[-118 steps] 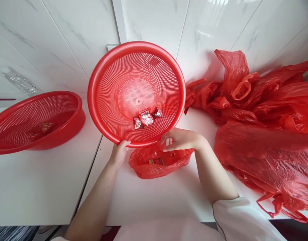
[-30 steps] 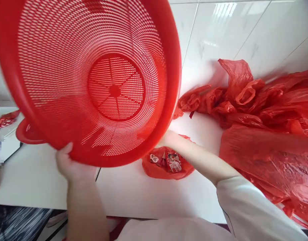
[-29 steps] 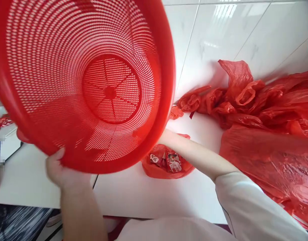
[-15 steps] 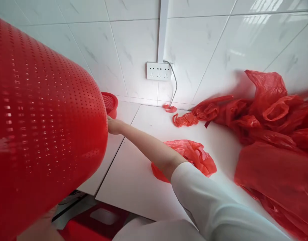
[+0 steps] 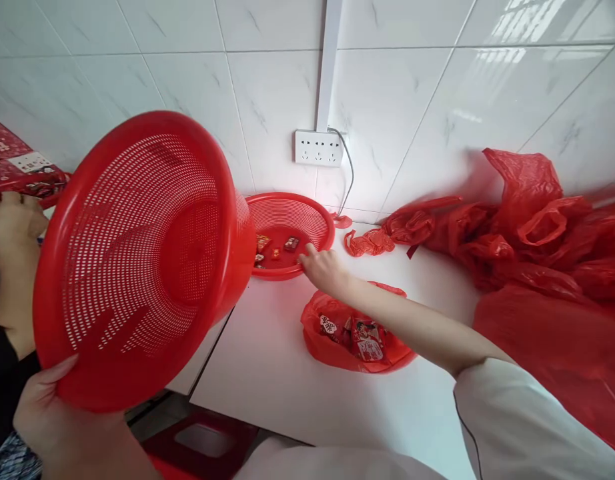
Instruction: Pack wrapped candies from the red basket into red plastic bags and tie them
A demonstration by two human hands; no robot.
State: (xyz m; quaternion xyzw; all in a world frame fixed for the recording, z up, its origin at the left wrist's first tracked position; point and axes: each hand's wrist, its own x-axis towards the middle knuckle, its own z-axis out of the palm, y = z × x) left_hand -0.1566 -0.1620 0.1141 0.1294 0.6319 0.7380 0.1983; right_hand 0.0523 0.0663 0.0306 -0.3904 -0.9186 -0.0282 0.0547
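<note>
My left hand (image 5: 50, 407) grips the lower rim of a large red perforated plastic basket (image 5: 232, 267), thumb over the edge. The basket is tilted, its mouth towards me and to the left, and no contents show in it. My right hand (image 5: 325, 267) is closed on the near right rim of a second red basket (image 5: 275, 273), which sits on the table by the wall. Several small wrapped packets (image 5: 291, 244) lie on its bottom. Below my right forearm, an open red plastic bag (image 5: 317, 350) holds red printed snack packets (image 5: 367, 341).
A heap of red plastic bags (image 5: 537, 267) covers the table's right side. A wall socket (image 5: 318, 147) has a grey cable hanging down. At the far left, another person's arm (image 5: 15, 260) reaches towards red packages (image 5: 17, 157). A red stool (image 5: 197, 440) stands below the table edge.
The large basket has turned so its inside shows. My right hand has moved right, bringing the second basket out from behind it. The packets in the bag have come into view.
</note>
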